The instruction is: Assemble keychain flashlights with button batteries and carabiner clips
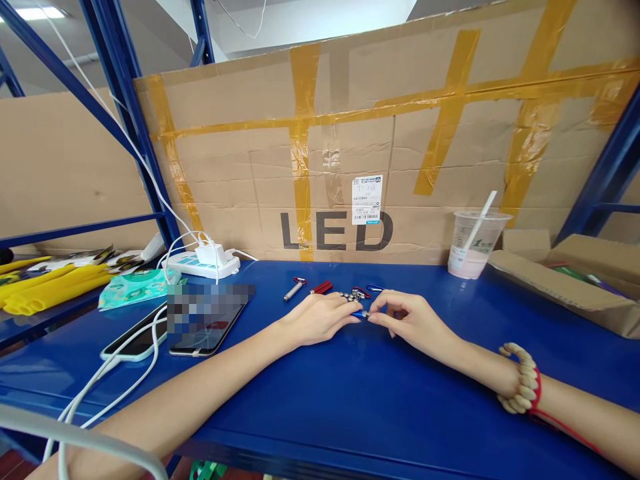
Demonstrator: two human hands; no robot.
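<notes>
Over the middle of the blue shelf, my left hand (323, 317) is closed, thumb and fingers pinching a small blue metal tube (358, 313). My right hand (415, 320) meets it from the other side, thumb and forefinger pinched at the tube's silvery end (367, 315). Just behind the fingers lies a small heap of silvery parts (354, 297), with a red clip (361, 291) among them. A blue clip (375, 288) rests near my right fingers. Beyond my left hand are red metal tubes (321, 287) and a silver tube (293, 291) with a red clip attached.
Two phones, one black-screened (205, 337) and one pale-edged (133, 337), lie left with white cables (80, 397). A power strip (227, 265) and a green packet (133, 288) sit behind. A plastic cup (473, 250) and an open cardboard box (565, 283) stand right, before a cardboard panel (225, 180).
</notes>
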